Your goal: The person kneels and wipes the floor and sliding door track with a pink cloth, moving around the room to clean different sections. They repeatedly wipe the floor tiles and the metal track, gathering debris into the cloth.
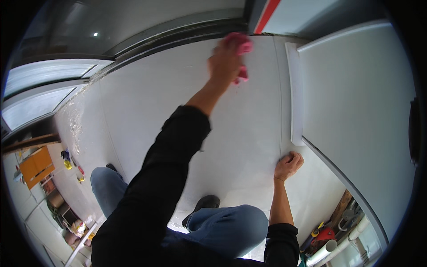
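My left hand (225, 63) grips a bunched pink cloth (243, 46) against the pale tiled floor (190, 76), close to a dark metal track (186, 36). The hand and cloth are blurred. A loose end of the cloth hangs past the fingers, with small dark specks on the tile beside it. My right hand (288, 166) rests on the floor with its fingers curled and nothing seen in them. It is just below the end of a white strip (296, 110) and beside a tile joint.
A large white panel (357, 90) stands at the right, with pipes (322, 252) and a red item (325, 235) below it. Whitish flakes (76, 125) mark the left floor. Farther left lie tools (67, 162) and an orange-brown board (37, 167). Metal-framed glass (43, 80) is at upper left.
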